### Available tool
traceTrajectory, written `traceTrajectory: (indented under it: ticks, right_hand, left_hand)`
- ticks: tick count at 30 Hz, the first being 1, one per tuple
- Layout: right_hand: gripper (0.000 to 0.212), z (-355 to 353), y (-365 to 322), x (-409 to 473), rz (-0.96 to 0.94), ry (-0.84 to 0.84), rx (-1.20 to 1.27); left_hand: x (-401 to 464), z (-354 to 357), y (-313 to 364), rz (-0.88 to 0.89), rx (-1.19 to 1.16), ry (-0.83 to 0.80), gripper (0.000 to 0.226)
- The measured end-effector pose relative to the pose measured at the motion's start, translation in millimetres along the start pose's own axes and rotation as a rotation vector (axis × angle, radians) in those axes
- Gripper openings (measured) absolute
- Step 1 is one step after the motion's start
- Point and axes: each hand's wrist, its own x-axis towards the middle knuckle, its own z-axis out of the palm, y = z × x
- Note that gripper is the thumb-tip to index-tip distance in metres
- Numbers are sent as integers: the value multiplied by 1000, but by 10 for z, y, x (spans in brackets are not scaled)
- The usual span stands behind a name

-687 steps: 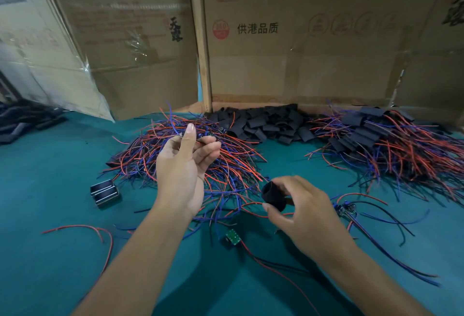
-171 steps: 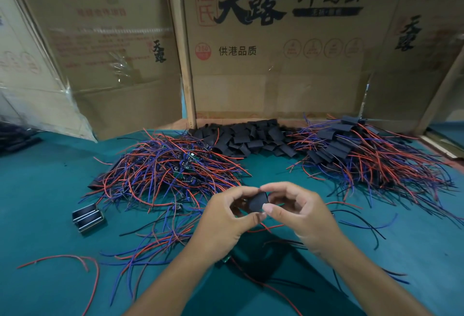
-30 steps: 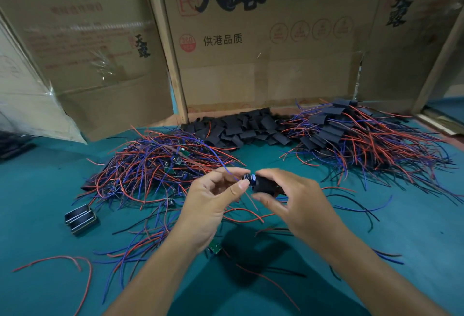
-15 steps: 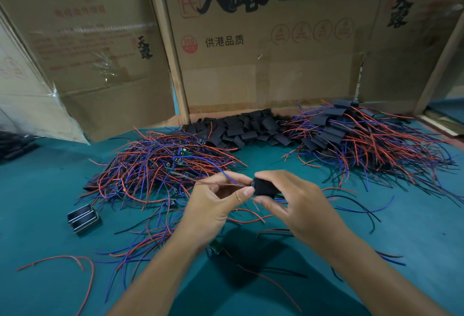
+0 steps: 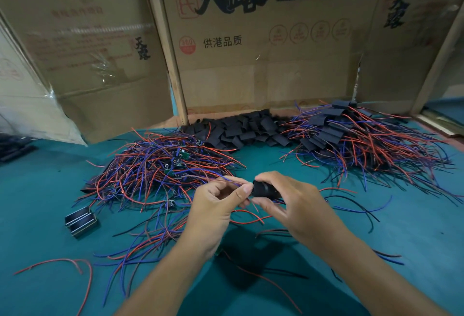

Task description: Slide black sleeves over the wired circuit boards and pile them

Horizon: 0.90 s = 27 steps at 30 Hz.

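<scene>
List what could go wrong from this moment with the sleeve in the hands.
1. The right hand pinches the black sleeve while the left hand grips thin wires at its mouth; a hard pull may kink them or strain their joints.
2. Loose red and blue wires trail under both hands and may snag and drag along.
3. The unsleeved pile lies just beyond the left hand; a stray strand may be fed in too.

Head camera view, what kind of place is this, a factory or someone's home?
Probably a small, informal assembly workshop: heaps of red and blue wired boards, a pile of black sleeves and a finished stack lie on a green table walled by flattened egg cartons.
</scene>
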Motion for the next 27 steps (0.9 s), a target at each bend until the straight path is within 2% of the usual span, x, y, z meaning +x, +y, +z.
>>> traceTrajectory:
  ticks: [10, 14, 16, 19, 21, 24, 27]
  right_hand:
    - [24, 17, -49, -21, 7, -53, -120]
    - [23, 28, 24, -9, 71, -144, -186]
    - [19, -63, 120, 38, 100, -38, -179]
    - [20, -318, 443, 298, 123, 78, -310]
    - [22, -542, 739, 578, 164, 112, -426]
    - [19, -904, 1194, 1021, 272, 167, -566]
    - [16, -1186, 1586, 1313, 407, 164, -689]
  left_hand:
    - [-30, 73, -57, -32, -55, 51, 23]
    - [-3, 95, -52, -61, -103, 59, 21]
    - [14, 23, -48, 22, 123, 75, 14]
    - [36, -153, -92, 375, 773, 23, 11]
    - [67, -219, -123, 535, 1042, -33, 9]
    - [128, -261, -139, 645, 1201, 6, 16]
    - [183, -331, -111, 662, 1252, 110, 20]
